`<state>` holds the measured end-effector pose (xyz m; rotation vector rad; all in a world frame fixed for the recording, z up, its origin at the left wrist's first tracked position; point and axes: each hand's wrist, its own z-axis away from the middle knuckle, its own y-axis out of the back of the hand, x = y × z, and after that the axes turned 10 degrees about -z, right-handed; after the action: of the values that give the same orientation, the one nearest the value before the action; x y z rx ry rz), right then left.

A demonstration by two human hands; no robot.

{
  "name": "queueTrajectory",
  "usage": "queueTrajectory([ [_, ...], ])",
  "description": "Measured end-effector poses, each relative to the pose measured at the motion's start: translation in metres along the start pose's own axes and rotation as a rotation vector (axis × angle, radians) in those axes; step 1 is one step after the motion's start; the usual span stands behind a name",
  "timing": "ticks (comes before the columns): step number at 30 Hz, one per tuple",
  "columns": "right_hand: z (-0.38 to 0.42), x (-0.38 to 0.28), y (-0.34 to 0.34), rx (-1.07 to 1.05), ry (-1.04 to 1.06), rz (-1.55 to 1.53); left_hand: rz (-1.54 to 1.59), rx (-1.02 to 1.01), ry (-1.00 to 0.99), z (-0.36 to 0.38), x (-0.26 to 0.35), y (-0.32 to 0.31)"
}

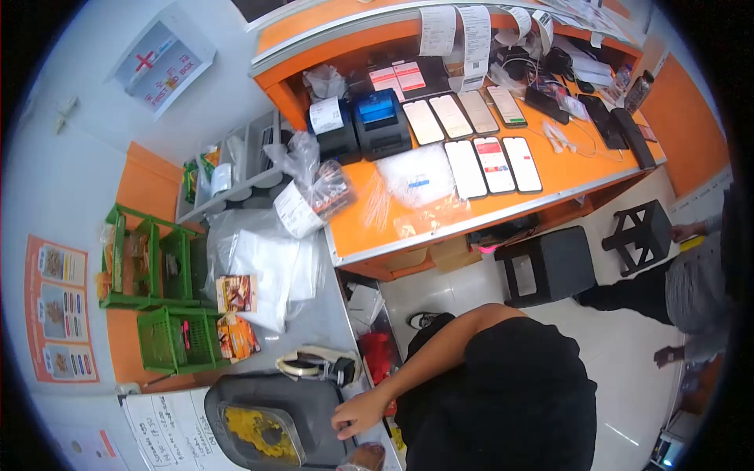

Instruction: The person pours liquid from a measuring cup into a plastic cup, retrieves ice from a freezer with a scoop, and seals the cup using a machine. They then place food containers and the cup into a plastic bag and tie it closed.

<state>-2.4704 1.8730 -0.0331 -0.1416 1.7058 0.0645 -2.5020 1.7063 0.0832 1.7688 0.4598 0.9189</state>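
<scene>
My right hand (pixel 361 416), at the end of a bare forearm in a black sleeve, rests at the right edge of a dark grey tub (pixel 224 390). Its fingers are loosely bent and apart, and I see nothing held in them. Crumbly yellow food (pixel 255 432) shows in a clear-edged rectangular box on the tub. Just below the hand, a brown item (pixel 365 457) is cut off by the frame's lower edge. Behind the tub lies a tape dispenser (pixel 318 366) with a roll of tape. My left hand is out of sight.
Green baskets (pixel 179 337), food packets (pixel 236 294) and white plastic bags (pixel 263 267) line the left counter. Several phones (pixel 483 180) and two label printers (pixel 381 129) occupy the orange desk (pixel 349 235). Black stools (pixel 558 267) stand on the floor; another person (pixel 699 282) is at right.
</scene>
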Motion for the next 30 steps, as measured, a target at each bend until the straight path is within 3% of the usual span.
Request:
queueTrajectory([
  [1, 0.016, -0.013, 0.015, 0.002, -0.003, -0.004, -0.011, -0.003, 0.004, -0.009, 0.011, -0.001],
  [3, 0.045, -0.049, 0.04, -0.102, -0.617, -0.757, -0.02, -0.018, -0.003, -0.023, 0.031, -0.006],
  [4, 0.051, -0.045, 0.047, -0.095, -0.616, -0.761, -0.028, -0.024, -0.009, -0.027, 0.038, -0.007],
  [6, 0.057, -0.02, 0.051, -0.388, -0.459, -1.327, -0.036, -0.032, -0.033, -0.037, 0.052, -0.012],
  [7, 0.057, -0.011, 0.055, -0.358, -0.433, -1.38, -0.04, -0.037, -0.042, -0.042, 0.058, -0.015],
  [11, 0.084, -0.03, 0.073, -0.072, -0.299, -1.324, -0.054, -0.061, -0.093, -0.054, 0.077, -0.023],
  [17, 0.097, -0.026, 0.066, 0.129, -0.237, -1.452, -0.058, -0.083, -0.131, -0.062, 0.096, -0.034],
  [21, 0.101, -0.015, 0.075, 0.0, -0.157, -1.514, -0.061, -0.089, -0.136, -0.069, 0.098, -0.034],
  [23, 0.107, -0.02, 0.093, -0.477, -0.244, -1.633, -0.064, -0.085, -0.135, -0.07, 0.095, -0.03],
  [26, 0.098, -0.019, 0.093, -0.639, -0.205, -1.541, -0.093, -0.082, -0.123, -0.07, 0.091, -0.023],
  [27, 0.095, -0.021, 0.089, -0.631, -0.192, -1.551, -0.098, -0.084, -0.123, -0.072, 0.093, -0.022],
  [29, 0.099, -0.056, 0.089, -0.26, -0.125, -1.392, -0.108, -0.093, -0.121, -0.07, 0.092, -0.018],
  [30, 0.095, -0.058, 0.088, -0.258, -0.122, -1.396, -0.112, -0.092, -0.125, -0.069, 0.092, -0.017],
])
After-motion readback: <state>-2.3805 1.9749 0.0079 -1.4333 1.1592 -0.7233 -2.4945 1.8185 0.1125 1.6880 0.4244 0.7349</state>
